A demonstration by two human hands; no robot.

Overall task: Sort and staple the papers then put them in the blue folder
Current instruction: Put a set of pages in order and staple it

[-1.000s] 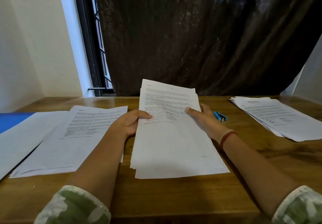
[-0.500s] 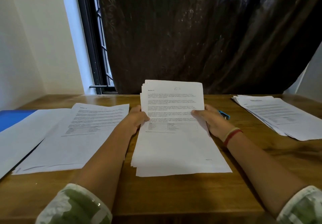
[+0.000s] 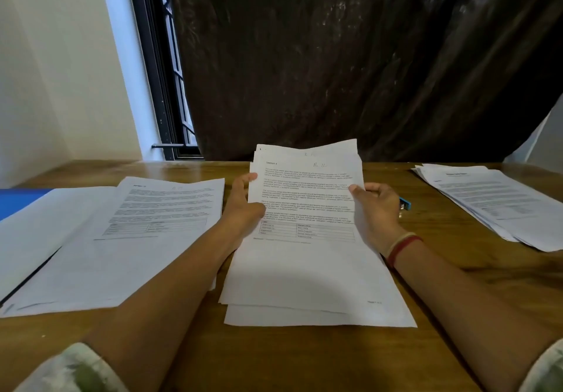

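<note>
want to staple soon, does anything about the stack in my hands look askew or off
Yes. The stack of papers held by the left hand and right hand is not squared: lower sheets stick out unevenly at its near edge and top corners. The pile of papers at far right is fanned out too.

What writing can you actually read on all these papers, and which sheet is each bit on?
"Section 4": heading on the top sheet of the middle stack; the digit is faint.
Its handwritten note, body text, table and footer: too blurred to read.
Print on the left pile and the right pile: too blurred to read.
</note>
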